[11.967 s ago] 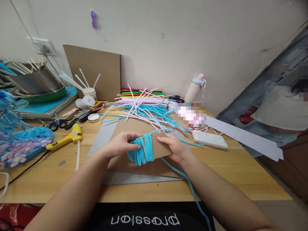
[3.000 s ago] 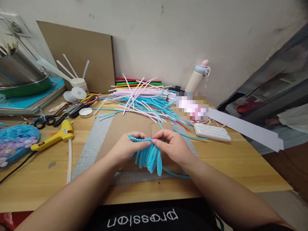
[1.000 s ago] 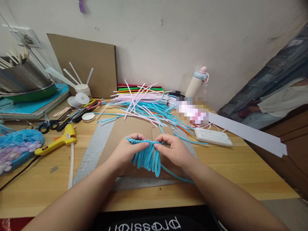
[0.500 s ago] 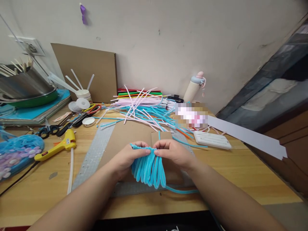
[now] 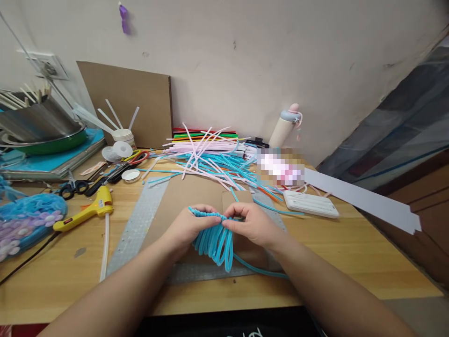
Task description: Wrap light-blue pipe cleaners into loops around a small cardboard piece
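Observation:
My left hand [image 5: 187, 227] and my right hand [image 5: 253, 225] meet over a brown cardboard sheet [image 5: 191, 194] on the wooden table [image 5: 56, 267]. Between them hangs a bundle of light-blue pipe-cleaner loops [image 5: 215, 243]. Both hands pinch its wrapped top edge, thumbs and fingers pressed together. A loose blue tail [image 5: 261, 271] trails from the bundle toward the table's front edge. A small cardboard strip [image 5: 236, 196] lies just behind my right hand.
A heap of pink and blue pipe cleaners [image 5: 210, 161] lies behind. A yellow glue gun [image 5: 86, 210], scissors [image 5: 73, 187] and a blue flower piece [image 5: 24, 224] are at left. A white case [image 5: 310, 203], a bottle [image 5: 286, 126] and a white paper strip [image 5: 361, 199] are at right.
The blue loops came off the cardboard strip since twelve seconds ago. Over the last second both hands keep pinching the bundle's top, and the loops swing slightly.

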The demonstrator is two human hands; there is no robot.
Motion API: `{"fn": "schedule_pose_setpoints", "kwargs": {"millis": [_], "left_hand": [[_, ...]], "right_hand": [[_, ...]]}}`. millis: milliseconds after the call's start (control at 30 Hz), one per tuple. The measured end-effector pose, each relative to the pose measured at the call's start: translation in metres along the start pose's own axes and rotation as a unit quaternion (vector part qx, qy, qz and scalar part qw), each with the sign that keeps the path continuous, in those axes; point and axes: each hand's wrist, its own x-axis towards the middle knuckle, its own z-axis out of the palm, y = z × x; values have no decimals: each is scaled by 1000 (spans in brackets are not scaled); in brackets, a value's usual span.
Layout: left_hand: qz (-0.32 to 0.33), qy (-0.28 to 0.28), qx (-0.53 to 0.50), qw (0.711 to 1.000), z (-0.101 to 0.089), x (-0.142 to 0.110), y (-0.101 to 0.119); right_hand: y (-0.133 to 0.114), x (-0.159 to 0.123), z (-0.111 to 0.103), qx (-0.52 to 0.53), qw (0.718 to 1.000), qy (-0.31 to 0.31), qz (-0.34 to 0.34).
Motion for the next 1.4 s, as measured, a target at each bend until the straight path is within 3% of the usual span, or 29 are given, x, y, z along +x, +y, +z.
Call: {"fn": "schedule_pose_setpoints", "kwargs": {"millis": [467, 700, 967, 1267, 1400], "left_hand": [[-24, -7, -9, 1000, 0, 1, -1], [11, 13, -20, 1000, -4, 2, 2], [15, 24, -46, 999, -4, 2, 2], [17, 25, -64, 997, -4, 2, 2], [27, 32, -47, 998, -3, 0, 2]], "right_hand": [[-2, -1, 4, -49, 999, 4, 2], [-1, 3, -2, 7, 999, 13, -29], [2, 1, -5, -15, 1000, 1, -7], [-1, 3, -5, 96, 995, 1, 30], [-2, 3, -3, 61, 997, 17, 36]]}}
